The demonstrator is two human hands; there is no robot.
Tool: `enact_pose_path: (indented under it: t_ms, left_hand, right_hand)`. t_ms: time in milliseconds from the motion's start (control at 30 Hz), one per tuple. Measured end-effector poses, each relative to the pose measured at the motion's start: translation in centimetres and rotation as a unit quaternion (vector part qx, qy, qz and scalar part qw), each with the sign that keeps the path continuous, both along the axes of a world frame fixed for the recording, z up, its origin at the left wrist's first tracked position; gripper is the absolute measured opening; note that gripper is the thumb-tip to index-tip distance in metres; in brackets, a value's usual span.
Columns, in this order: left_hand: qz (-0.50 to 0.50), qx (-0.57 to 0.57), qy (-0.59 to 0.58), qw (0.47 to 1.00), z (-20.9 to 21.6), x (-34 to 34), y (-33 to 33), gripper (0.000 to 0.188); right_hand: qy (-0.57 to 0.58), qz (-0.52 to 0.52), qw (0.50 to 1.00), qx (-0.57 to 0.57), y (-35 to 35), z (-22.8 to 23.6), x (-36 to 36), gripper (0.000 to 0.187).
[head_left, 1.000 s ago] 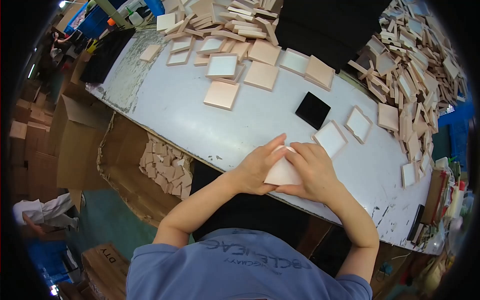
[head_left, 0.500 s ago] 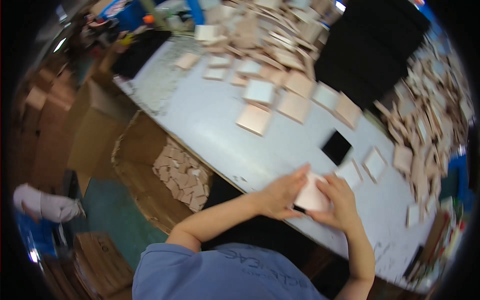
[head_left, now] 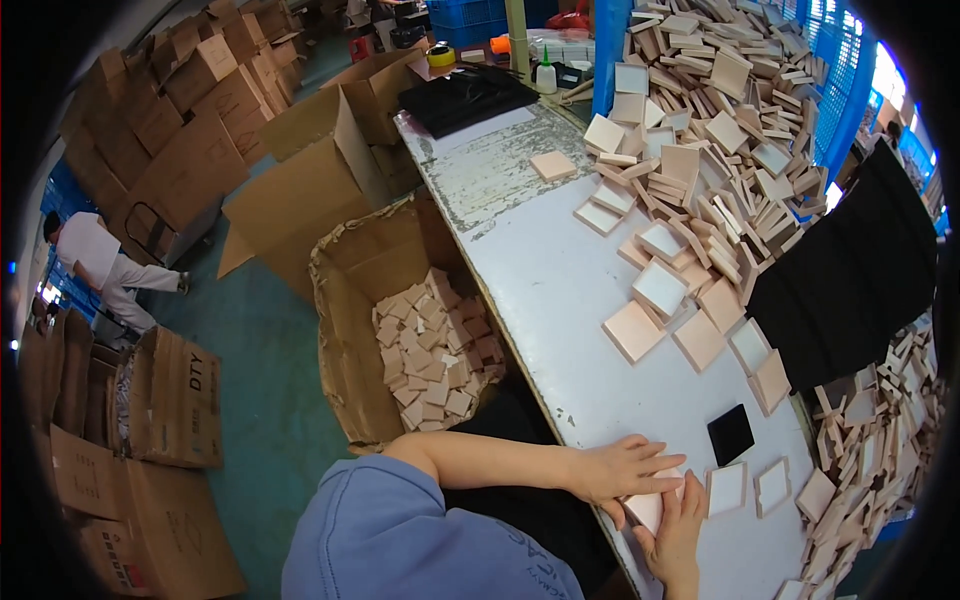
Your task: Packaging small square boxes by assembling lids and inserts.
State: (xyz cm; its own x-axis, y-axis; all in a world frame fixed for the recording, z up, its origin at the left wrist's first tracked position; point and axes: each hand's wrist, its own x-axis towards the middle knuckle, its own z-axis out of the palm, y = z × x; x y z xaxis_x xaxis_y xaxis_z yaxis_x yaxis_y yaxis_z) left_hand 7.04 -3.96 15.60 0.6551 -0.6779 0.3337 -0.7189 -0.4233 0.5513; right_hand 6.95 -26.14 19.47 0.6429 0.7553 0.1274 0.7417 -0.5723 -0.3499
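Note:
At the table's near edge, my two hands hold a small pale pink square box (head_left: 645, 510). My left hand (head_left: 620, 472) reaches across its far side, fingers over the top and thumb at the near left. The right hand (head_left: 672, 535) grips it from the right, its fingers bent and thumb at the near side. Fingers cover much of the box. Just right of it lies a shallow tray-like box half (head_left: 726, 490) with a white inside, and beside that a thin white-faced square frame (head_left: 772, 487). A black square pad (head_left: 731, 435) lies beyond them.
Similar box pieces are heaped at the back (head_left: 690, 150) and right (head_left: 870, 450) of the white table (head_left: 520, 290). Black sheeting (head_left: 850, 280) stands between the heaps. On my left, an open carton (head_left: 335, 350) holds many pink pieces. A person (head_left: 105, 260) bends at the far left.
My view has swung left, so the table and cartons appear turned. The left hand has shifted from the box's left side to across its top; the right hand still grips it.

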Motion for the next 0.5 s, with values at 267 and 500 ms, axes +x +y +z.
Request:
enact_pose_path:
  t_ms: [267, 500]
  left_hand:
    - [0.173, -0.172, -0.020, 0.970, 0.4, 9.7, 3.2, 0.076]
    - [0.473, 0.098, -0.034, 0.875, -0.3, 15.9, 7.5, 0.067]
  right_hand:
    - [0.022, -0.126, 0.968, 0.217, -1.9, 1.4, 3.5, 0.064]
    - [-0.113, -0.206, 0.972, 0.008, -0.7, -1.3, 9.6, 0.049]
